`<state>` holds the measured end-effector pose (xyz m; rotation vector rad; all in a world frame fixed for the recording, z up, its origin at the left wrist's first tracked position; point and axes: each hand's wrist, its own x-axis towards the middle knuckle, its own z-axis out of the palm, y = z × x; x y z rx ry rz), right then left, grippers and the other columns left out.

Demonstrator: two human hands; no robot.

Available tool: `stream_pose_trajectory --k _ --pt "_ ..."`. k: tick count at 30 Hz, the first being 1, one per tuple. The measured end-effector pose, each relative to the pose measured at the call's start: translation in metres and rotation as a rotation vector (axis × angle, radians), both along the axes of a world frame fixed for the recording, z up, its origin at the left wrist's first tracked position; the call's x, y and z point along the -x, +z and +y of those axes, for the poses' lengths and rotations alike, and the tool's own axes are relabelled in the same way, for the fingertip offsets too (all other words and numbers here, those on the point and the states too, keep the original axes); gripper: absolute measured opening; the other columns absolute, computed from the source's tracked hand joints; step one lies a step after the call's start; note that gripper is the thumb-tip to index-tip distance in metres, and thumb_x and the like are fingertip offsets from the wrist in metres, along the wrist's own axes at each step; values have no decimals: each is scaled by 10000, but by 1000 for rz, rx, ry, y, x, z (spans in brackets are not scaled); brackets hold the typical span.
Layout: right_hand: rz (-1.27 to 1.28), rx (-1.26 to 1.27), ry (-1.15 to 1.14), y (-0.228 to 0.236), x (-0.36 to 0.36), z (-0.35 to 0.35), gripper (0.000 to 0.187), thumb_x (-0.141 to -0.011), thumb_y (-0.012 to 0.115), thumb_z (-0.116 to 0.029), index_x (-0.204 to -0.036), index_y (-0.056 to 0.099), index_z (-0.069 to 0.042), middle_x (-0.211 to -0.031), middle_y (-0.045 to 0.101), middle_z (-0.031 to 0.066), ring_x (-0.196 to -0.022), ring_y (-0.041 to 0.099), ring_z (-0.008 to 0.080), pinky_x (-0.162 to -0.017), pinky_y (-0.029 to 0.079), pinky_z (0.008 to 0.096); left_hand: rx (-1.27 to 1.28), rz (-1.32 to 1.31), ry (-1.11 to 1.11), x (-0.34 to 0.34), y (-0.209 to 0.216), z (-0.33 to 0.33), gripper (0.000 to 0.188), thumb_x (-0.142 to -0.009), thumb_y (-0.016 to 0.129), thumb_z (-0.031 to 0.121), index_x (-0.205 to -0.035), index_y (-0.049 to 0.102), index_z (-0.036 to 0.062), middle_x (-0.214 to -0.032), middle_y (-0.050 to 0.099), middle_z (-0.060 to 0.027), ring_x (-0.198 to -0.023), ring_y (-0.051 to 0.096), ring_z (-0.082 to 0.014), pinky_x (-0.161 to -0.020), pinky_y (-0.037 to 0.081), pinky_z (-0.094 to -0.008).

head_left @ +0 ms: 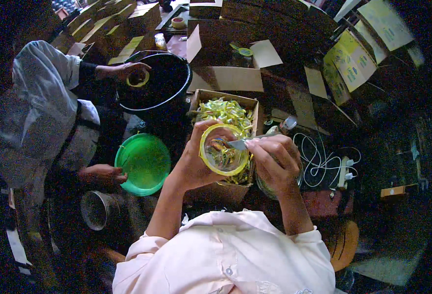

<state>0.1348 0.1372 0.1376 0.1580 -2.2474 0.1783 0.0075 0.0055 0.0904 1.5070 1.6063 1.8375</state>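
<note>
My left hand (195,164) is wrapped round a clear round tub (210,161) with a yellow rim, its mouth facing up. Small wrapped pieces (224,153) in orange, yellow and blue lie in the tub. Between the closed fingers of my right hand (276,158) is a small, flat grey pointed piece (237,144), its tip over the mouth of the tub; its exact kind is unclear. Just beyond and below the tub stands a cardboard box (255,110) heaped with small yellow-wrapped pieces (226,110).
On the left, a co-worker (35,117) holds a yellow-rimmed tub (138,78) over a large black basin (189,81) and touches a green basin (166,154). A white cable (315,164) and power strip (344,172) lie to the right. Cardboard boxes (226,34) crowd the back.
</note>
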Motion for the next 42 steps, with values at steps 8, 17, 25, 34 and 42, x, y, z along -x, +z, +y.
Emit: stream_pose_trajectory --k 8,17,25,34,42 --pt "-22 154 -213 -20 3 3 219 -627 629 33 -825 640 -61 -753 589 68 -689 564 205 -612 466 291 116 28 -68 -8 -10 10 900 -475 816 124 -1182 262 53 -1065 478 -105 -1018 482 -205 -889 385 -323" --pt "34 271 -273 -15 1 -6 268 -603 626 84 -826 646 -64 -742 587 51 -674 553 187 -621 448 282 47 -20 -95 14 -13 8 894 -502 808 136 -1191 246 45 -1088 455 -109 -1034 475 -218 -897 381 -325" --pt "-22 128 -213 -25 4 -9 294 -605 605 16 -886 625 -68 -810 580 46 -758 550 198 -667 459 311 104 55 -113 13 -13 0 898 -513 800 140 -1200 233 26 -1128 378 -125 -1026 462 -237 -889 381 -329" --pt "-19 249 -294 -14 11 -12 265 -612 640 62 -840 641 -74 -749 591 59 -671 555 194 -603 449 281 83 11 -106 20 -25 1 990 -520 803 125 -1255 143 61 -1103 457 -132 -1031 483 -232 -884 392 -351" --pt "49 141 -198 -22 8 -17 229 -625 640 52 -810 632 -83 -744 591 37 -698 568 189 -621 474 287 -17 -38 -178 28 -14 0 1006 -499 797 74 -1260 139 78 -1040 508 -129 -984 514 -230 -880 396 -353"
